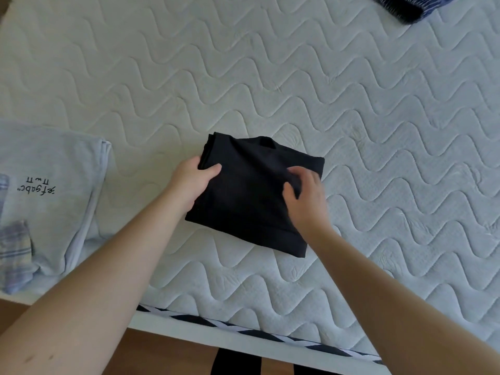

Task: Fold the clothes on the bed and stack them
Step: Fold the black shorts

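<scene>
Black folded garment [251, 196] sits mid-mattress, a compact rectangle, near the front edge. Left hand [193, 182] grips its left edge: thumb on top of the fabric, the other fingers tucked under the fold and hidden. Right hand [305, 198] rests on the garment's right side, fingers loosely bent and blurred; can't tell whether they pinch cloth or just press it. Both bare forearms reach in from the bottom of view.

White quilted mattress [297, 77] with wavy stitching carries everything. Pale grey shirt [51, 190], folded, lies at the left edge, well apart from the black one, dark lettering on it seen upside down. Plaid cloth [15, 255] lies on the grey shirt's near corner. Dark blue striped garment [408, 6] is bunched at the top right, cut off by the frame. Black-and-white trim [257, 331] runs along the mattress front edge.
</scene>
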`<state>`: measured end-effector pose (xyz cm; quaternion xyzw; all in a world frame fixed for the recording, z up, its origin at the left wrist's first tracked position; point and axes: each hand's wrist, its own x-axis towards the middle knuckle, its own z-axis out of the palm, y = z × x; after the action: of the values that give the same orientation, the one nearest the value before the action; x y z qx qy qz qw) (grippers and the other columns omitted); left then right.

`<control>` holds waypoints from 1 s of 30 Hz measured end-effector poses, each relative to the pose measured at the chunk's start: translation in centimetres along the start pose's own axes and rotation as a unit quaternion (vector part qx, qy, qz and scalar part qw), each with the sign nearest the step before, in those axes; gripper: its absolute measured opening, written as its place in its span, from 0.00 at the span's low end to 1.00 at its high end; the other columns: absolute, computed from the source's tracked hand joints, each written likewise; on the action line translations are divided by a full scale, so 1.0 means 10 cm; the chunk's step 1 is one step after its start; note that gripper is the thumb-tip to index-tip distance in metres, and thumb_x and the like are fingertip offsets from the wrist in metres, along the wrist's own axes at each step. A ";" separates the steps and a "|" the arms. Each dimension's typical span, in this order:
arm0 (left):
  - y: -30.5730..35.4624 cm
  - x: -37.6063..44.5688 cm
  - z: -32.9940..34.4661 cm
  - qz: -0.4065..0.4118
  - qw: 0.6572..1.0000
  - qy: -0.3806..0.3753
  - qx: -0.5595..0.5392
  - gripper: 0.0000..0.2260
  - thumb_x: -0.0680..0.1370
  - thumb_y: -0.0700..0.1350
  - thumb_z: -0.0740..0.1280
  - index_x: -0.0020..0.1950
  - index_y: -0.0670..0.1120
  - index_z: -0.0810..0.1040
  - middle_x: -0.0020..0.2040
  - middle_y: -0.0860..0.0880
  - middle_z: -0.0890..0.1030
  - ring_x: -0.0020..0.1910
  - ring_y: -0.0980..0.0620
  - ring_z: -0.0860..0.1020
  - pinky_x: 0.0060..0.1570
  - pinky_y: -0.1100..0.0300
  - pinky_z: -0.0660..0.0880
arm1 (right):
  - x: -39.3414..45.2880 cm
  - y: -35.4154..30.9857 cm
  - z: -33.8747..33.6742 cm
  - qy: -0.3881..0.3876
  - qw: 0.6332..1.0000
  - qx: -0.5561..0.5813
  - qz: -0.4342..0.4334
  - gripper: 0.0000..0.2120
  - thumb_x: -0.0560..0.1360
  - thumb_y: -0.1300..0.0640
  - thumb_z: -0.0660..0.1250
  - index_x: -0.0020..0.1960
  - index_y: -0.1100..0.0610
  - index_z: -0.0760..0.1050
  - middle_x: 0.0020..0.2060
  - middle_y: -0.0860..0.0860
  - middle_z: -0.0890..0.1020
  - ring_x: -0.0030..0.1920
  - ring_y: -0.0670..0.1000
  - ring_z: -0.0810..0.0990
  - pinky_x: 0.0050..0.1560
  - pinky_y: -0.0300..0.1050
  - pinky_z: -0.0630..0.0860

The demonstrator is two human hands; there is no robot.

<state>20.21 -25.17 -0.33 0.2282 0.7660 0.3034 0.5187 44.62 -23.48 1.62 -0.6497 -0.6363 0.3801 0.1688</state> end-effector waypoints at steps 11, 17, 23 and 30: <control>-0.03 0.07 0.01 0.043 0.997 0.021 0.057 0.10 0.74 0.55 0.72 0.54 0.57 0.77 0.51 0.59 0.81 0.49 0.58 0.80 0.45 0.60 0.76 | 0.24 0.42 -0.21 -0.073 0.965 0.097 0.233 0.31 0.75 0.45 0.69 0.74 0.53 0.64 0.66 0.50 0.75 0.61 0.52 0.77 0.53 0.46 0.76; 0.05 0.13 0.08 0.013 0.999 0.012 0.046 0.19 0.73 0.50 0.75 0.59 0.55 0.70 0.51 0.58 0.78 0.48 0.58 0.78 0.42 0.60 0.75 | 0.29 0.49 -0.21 -0.138 0.954 0.133 0.232 0.30 0.71 0.47 0.75 0.69 0.55 0.71 0.56 0.47 0.79 0.49 0.45 0.77 0.39 0.34 0.71; 0.22 0.09 0.01 -0.129 0.985 -0.090 -0.075 0.15 0.71 0.37 0.74 0.56 0.46 0.78 0.50 0.47 0.85 0.45 0.48 0.85 0.35 0.59 0.80 | 0.30 0.64 -0.37 -0.139 0.942 0.226 0.205 0.18 0.71 0.56 0.76 0.59 0.50 0.77 0.52 0.45 0.84 0.55 0.47 0.82 0.56 0.46 0.78; 0.60 -0.08 0.07 0.062 0.992 -0.101 -0.047 0.22 0.69 0.31 0.75 0.60 0.47 0.78 0.52 0.51 0.85 0.54 0.52 0.82 0.48 0.62 0.77 | 0.38 0.61 -0.99 -0.098 0.942 0.293 0.133 0.14 0.73 0.65 0.72 0.53 0.48 0.81 0.50 0.47 0.86 0.54 0.46 0.83 0.53 0.39 0.77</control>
<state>21.39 -21.31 4.21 0.2801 0.6790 0.3456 0.5840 55.55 -18.00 2.71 -0.6100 -0.4179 0.6304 0.2365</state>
